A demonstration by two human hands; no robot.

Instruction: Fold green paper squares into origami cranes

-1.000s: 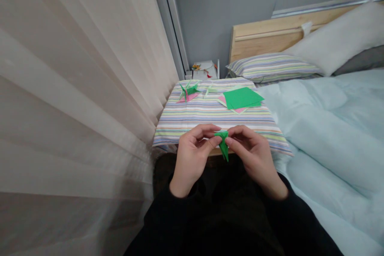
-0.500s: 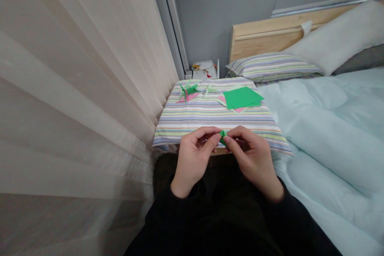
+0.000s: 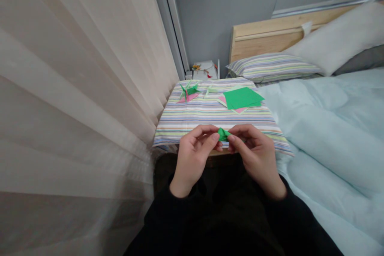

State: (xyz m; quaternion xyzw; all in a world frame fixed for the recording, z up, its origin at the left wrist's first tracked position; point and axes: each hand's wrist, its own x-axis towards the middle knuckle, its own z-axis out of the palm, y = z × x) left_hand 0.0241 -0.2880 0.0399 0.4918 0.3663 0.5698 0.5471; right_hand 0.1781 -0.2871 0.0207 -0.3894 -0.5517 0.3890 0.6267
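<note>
A small folded piece of green paper (image 3: 223, 134) is pinched between both hands above the near edge of the table. My left hand (image 3: 196, 154) grips its left side between thumb and fingers. On the opposite side, my right hand (image 3: 255, 154) pinches the paper's right end. Farther back on the striped cloth (image 3: 207, 118) stand folded paper cranes, a dark green one (image 3: 190, 90) by a pink one (image 3: 192, 97) and a pale green one (image 3: 210, 89). Green paper sheets (image 3: 243, 98) lie stacked at the back right, with pink and pale sheets partly covered beneath.
A pale curtain (image 3: 90, 88) hangs close on the left. The bed with a light blue quilt (image 3: 330, 128) borders the table on the right. Behind the table is a white surface (image 3: 205, 73) with small orange and red items. A striped pillow (image 3: 273, 67) leans near the headboard (image 3: 264, 36).
My right hand has shifted slightly to the right, away from my left. More of the green paper now shows between the fingertips. The things on the table have stayed put.
</note>
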